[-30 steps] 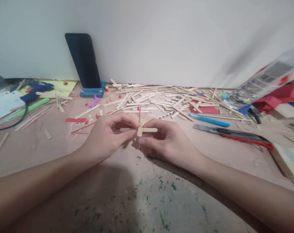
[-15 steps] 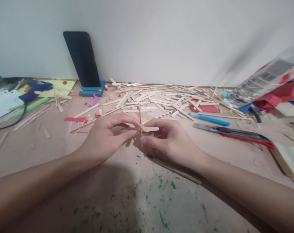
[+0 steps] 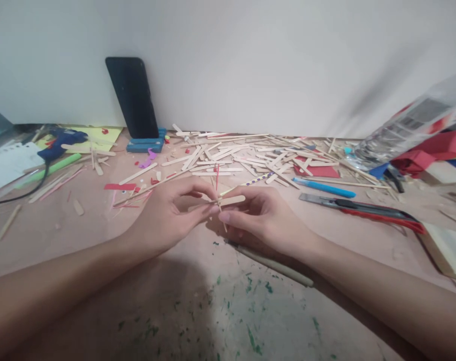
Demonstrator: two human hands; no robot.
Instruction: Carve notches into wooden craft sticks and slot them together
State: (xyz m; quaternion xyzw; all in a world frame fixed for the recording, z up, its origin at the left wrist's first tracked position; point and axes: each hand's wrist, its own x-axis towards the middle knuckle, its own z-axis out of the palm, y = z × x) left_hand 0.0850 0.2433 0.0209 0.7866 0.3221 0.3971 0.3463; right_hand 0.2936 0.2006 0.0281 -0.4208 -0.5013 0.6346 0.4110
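Between my two hands, just above the table, is a small crossed piece of popsicle sticks (image 3: 233, 200), with a thin red stick (image 3: 217, 176) rising from its middle. My left hand (image 3: 177, 210) pinches its left side between thumb and fingers. From the right, my right hand (image 3: 263, 213) is closed on the piece as well, its thumb low near a thin stick end that points down. The fingertips hide part of the joint. Below my right hand a brownish rod (image 3: 271, 263) lies on the table.
Behind the hands spreads a heap of loose popsicle sticks (image 3: 228, 155). A phone (image 3: 132, 98) leans in a blue stand (image 3: 145, 143). At right lie a box cutter (image 3: 358, 210), a blue pen (image 3: 323, 187) and a clear plastic bottle (image 3: 404, 125). A blue glue gun (image 3: 60, 143) is at left.
The crossed piece has turned slightly in my fingers: its right arm now tilts up a little and its lower end slants right. Both hands stay closed on it. The view has shifted slightly.
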